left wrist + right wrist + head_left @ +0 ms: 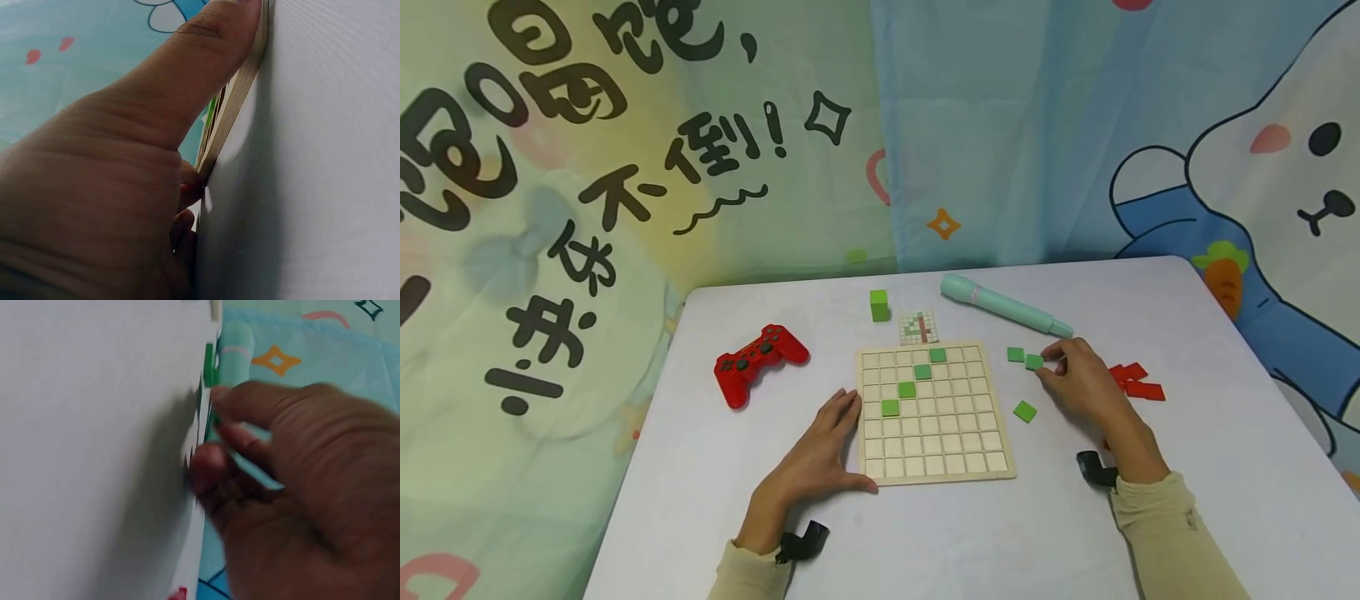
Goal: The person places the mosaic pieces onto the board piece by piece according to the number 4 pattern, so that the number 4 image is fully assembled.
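A pale wooden grid board lies on the table, with several green square tiles set in a diagonal line of its cells. My left hand rests at the board's near left corner, thumb along the front edge and fingers against the left side. In the left wrist view the thumb lies over the board's edge. Right of the board, my right hand pinches a green tile between thumb and fingers. Another green tile lies just left of it, and a third sits nearer me.
Red tiles lie in a loose pile beyond my right hand. A red game controller is to the left. Behind the board are a green block, a small pattern card and a mint-green pen-shaped tube. A printed curtain hangs behind the table.
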